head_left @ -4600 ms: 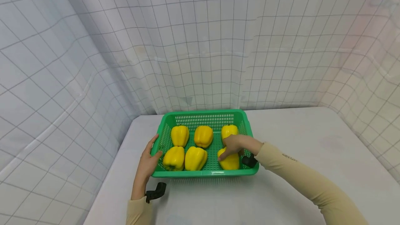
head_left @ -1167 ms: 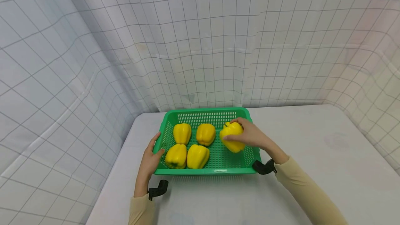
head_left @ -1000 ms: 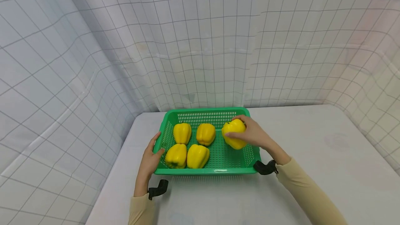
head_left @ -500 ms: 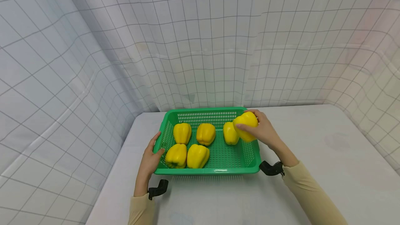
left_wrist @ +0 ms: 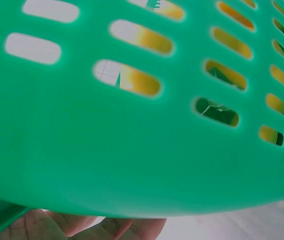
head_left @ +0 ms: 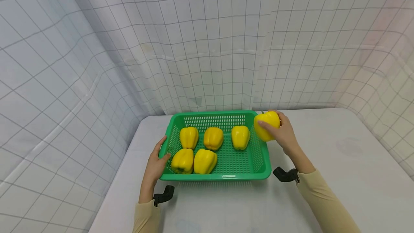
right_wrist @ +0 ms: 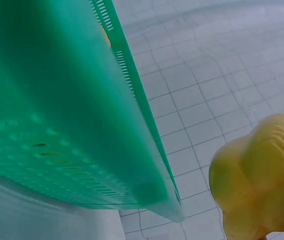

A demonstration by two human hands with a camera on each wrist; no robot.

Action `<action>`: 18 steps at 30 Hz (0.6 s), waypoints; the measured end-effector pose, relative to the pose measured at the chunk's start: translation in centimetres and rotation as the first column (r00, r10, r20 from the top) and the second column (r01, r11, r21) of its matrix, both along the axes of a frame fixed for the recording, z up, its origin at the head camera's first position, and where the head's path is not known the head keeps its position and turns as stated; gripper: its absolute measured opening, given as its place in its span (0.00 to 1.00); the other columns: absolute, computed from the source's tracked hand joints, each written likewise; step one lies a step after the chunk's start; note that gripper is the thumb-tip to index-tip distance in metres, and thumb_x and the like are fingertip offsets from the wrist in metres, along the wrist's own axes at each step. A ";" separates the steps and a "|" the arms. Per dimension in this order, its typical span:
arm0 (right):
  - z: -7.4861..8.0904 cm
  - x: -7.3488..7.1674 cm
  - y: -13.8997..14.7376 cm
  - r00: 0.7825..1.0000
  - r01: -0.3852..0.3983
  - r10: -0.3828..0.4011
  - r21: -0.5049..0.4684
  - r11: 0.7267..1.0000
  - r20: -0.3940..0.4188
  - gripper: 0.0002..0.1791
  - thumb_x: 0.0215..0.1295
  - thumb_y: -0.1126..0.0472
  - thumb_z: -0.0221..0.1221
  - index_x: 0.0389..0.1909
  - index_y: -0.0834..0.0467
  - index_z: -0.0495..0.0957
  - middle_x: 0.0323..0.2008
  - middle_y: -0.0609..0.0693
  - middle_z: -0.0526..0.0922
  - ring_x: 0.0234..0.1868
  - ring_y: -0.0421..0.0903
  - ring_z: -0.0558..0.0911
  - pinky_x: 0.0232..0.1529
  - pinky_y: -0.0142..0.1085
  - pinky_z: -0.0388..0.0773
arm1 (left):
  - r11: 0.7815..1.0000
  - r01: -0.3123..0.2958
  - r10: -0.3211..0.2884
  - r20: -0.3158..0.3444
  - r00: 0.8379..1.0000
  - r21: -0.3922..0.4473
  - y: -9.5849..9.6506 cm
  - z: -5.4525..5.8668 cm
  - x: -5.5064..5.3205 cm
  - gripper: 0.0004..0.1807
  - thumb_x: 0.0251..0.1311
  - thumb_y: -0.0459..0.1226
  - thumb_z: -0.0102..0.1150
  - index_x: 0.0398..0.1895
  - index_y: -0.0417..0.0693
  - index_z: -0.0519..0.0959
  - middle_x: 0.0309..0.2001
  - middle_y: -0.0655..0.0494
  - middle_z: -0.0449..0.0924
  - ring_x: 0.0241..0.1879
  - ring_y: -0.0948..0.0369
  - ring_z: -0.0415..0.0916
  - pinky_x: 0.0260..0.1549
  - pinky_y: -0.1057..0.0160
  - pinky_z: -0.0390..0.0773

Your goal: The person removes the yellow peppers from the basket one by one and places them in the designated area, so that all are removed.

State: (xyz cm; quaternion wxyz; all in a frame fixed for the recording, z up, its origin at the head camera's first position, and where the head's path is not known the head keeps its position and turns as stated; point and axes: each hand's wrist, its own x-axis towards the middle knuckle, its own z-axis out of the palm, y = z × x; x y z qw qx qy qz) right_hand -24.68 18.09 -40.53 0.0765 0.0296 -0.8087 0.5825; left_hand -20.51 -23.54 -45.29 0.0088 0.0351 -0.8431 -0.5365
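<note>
A yellow bell pepper (head_left: 266, 125) is held by my right hand (head_left: 286, 136), raised over the right rim of a green perforated basket (head_left: 234, 161). The right wrist view shows the same pepper (right_wrist: 254, 175) beside the basket wall (right_wrist: 76, 95), apart from it. My left hand (head_left: 155, 164) grips the basket's left rim, thumb towards the inside; the left wrist view catches only some fingers (left_wrist: 86, 227) below the basket wall (left_wrist: 96, 145). Several more bell peppers lie inside, such as the back right one (head_left: 240, 137) and the front left one (head_left: 182, 161).
The basket stands on a white-covered table (head_left: 323, 154), which extends to its right and in front. Behind hangs a white curtain (head_left: 207, 53) with a grid pattern, also on both sides. Black wrist cameras (head_left: 286, 174) are strapped to both wrists.
My right hand has lifted the bell pepper from the basket's front right and carried it up and rightwards to the rim. The back right pepper is uncovered. My left hand has stayed put.
</note>
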 end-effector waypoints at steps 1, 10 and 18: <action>-0.1 0.0 0.1 1.000 0.015 -0.015 -0.010 1.000 -0.006 0.39 0.60 0.46 0.62 0.66 0.60 0.61 0.55 0.60 0.67 0.47 0.53 0.70 0.41 0.40 0.74 | 1.000 0.001 -0.001 -0.001 1.000 0.000 0.0 0.0 0.0 0.34 0.68 0.33 0.47 0.75 0.61 0.51 0.70 0.39 0.52 0.56 0.45 0.64 0.48 0.46 0.65; -1.5 -0.5 1.0 0.991 0.135 -0.135 -0.029 0.990 0.004 0.41 0.60 0.44 0.62 0.68 0.59 0.60 0.59 0.59 0.62 0.48 0.51 0.68 0.40 0.34 0.73 | 1.000 -0.008 0.008 0.001 1.000 0.004 -0.1 -0.4 -0.2 0.34 0.67 0.33 0.47 0.74 0.62 0.52 0.70 0.41 0.52 0.55 0.46 0.64 0.48 0.47 0.65; -3.1 -1.2 1.9 0.977 0.212 -0.212 0.010 0.977 0.008 0.43 0.58 0.43 0.63 0.69 0.59 0.59 0.57 0.60 0.65 0.48 0.53 0.69 0.42 0.38 0.72 | 1.000 -0.007 0.007 0.006 1.000 0.008 -0.1 -0.6 -0.2 0.35 0.67 0.33 0.47 0.74 0.64 0.52 0.70 0.42 0.52 0.55 0.46 0.64 0.48 0.47 0.65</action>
